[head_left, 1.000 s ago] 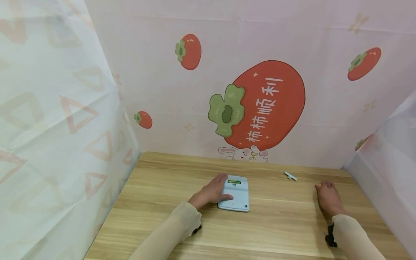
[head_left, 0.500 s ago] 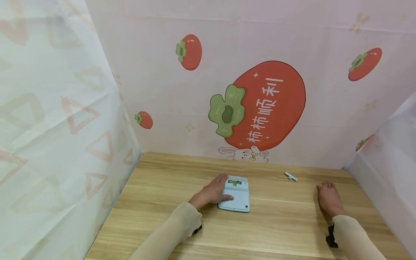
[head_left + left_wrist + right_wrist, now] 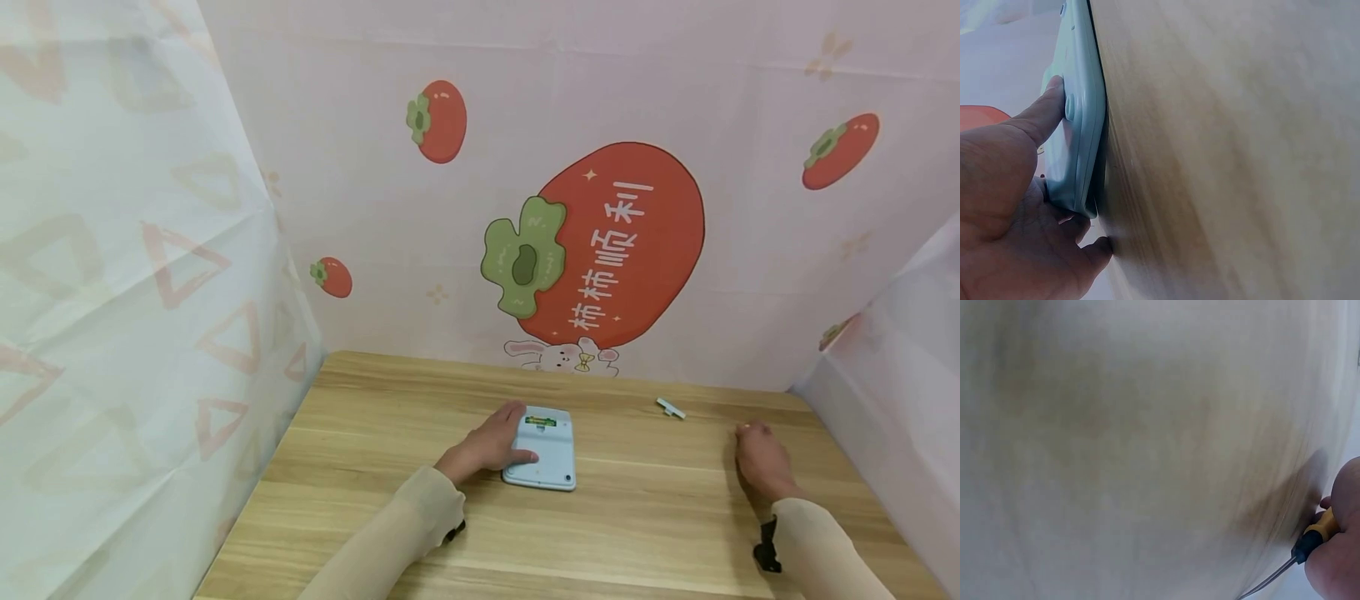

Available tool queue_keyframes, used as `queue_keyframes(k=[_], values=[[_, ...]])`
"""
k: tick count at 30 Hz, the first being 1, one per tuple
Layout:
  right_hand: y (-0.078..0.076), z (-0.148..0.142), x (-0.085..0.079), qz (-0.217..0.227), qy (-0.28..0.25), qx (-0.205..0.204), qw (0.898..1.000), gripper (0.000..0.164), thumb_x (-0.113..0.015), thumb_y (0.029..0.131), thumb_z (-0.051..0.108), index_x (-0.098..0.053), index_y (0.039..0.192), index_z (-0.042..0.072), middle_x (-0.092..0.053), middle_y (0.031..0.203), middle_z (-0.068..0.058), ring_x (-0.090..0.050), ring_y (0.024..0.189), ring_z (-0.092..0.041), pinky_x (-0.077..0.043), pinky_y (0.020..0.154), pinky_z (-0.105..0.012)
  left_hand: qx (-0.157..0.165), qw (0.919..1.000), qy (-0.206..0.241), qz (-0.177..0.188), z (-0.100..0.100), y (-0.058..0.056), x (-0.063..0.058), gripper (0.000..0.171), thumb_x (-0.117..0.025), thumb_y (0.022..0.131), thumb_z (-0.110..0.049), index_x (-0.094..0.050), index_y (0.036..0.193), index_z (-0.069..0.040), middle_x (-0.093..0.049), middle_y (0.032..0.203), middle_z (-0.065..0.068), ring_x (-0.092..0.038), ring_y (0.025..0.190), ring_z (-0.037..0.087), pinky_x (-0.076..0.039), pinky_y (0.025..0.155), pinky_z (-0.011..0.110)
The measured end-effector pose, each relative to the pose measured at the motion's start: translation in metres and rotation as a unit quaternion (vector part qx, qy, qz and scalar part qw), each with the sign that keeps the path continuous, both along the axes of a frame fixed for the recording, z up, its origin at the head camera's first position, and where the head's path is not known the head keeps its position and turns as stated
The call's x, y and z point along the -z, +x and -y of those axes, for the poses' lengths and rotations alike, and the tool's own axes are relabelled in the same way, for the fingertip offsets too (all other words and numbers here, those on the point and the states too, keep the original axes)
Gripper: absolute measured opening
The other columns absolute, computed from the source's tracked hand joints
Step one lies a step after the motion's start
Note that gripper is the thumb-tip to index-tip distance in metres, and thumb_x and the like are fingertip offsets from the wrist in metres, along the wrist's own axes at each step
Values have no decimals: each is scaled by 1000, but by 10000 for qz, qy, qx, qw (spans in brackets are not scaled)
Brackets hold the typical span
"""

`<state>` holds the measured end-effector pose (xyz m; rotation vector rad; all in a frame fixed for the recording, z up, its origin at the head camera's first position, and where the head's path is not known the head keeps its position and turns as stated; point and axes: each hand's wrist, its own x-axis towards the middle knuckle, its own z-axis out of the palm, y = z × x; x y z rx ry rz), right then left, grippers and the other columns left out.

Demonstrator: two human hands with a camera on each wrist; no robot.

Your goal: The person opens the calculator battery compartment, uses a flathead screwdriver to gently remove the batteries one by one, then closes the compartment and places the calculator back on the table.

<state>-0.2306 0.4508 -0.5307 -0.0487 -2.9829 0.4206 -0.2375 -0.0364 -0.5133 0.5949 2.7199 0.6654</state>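
A pale blue calculator (image 3: 553,460) lies back side up on the table, its battery slot uncovered near the far end. A green and yellow battery (image 3: 541,422) sits in that slot. My left hand (image 3: 491,442) holds the calculator by its left side, the thumb on the back and other fingers at the far left edge. Off to the right, my right hand (image 3: 763,462) grips a screwdriver (image 3: 1315,539) with a yellow and dark handle. The right wrist view shows its thin metal shaft slanting down to the table; most of the handle is hidden in the hand.
A small pale battery cover (image 3: 670,407) lies near the back of the wooden table (image 3: 637,525), between the hands. Printed sheets (image 3: 360,167) stand behind the table and along both sides.
My right hand has shifted slightly to the right, and the screwdriver's handle end shows less in the head view. The left hand and the calculator have stayed put.
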Motion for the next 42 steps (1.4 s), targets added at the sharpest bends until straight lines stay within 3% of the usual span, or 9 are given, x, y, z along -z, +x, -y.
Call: queue_keyframes(k=[6,16,22,27,35,39,42], values=[[1,0,-3,-251,132,-149,9995,32,-33,110,1,-51,99,-23,-58,87,-42,-60,83,-67,-52,69,-72,21,10000,18,-24,1,2,-1,94,-75,97,-49,-28,166,-7,-27,173,12,-30,159,29,-38,122,54],[-4,1,-4,-333,110,121,9993,27,-38,108,2,-49,98,-21,-55,87,-42,-58,82,-68,-51,68,-73,48,10000,-3,-64,0,2,-1,93,-74,98,-48,-27,167,-6,-27,173,12,-29,159,29,-36,125,51],[-5,8,-6,-770,-13,83,9970,18,-43,105,0,-51,96,-14,-53,86,-38,-58,73,-63,-49,59,-69,65,10000,-23,-61,0,1,2,93,-74,98,-49,-27,167,-8,-27,173,11,-29,159,28,-36,125,50],[-8,13,-8,-1064,-218,230,9938,23,-38,107,2,-50,94,-13,-52,87,-37,-57,74,-63,-48,59,-70,77,9999,1,-70,1,0,2,93,-74,98,-49,-28,167,-7,-28,173,12,-29,160,29,-36,125,51],[-14,14,-15,-898,-557,485,9932,26,-37,105,1,-56,99,-15,-57,98,-39,-59,85,-65,-48,69,-70,59,10000,-11,-31,0,1,1,94,-75,97,-49,-27,167,-7,-27,174,11,-27,160,28,-34,126,50],[-18,18,-20,-862,-980,765,9885,43,-28,110,6,-64,100,-15,-70,98,-35,-65,96,-61,-49,79,-68,18,10000,-22,-13,-1,1,2,94,-75,97,-49,-27,167,-8,-27,174,10,-27,160,27,-34,126,50],[-19,21,-23,-903,-1134,685,9871,50,-21,112,7,-64,109,-18,-75,96,-31,-72,91,-52,-53,82,-64,15,10000,-40,-27,-1,1,2,94,-75,97,-49,-27,167,-8,-28,174,10,-27,160,27,-34,126,50]])
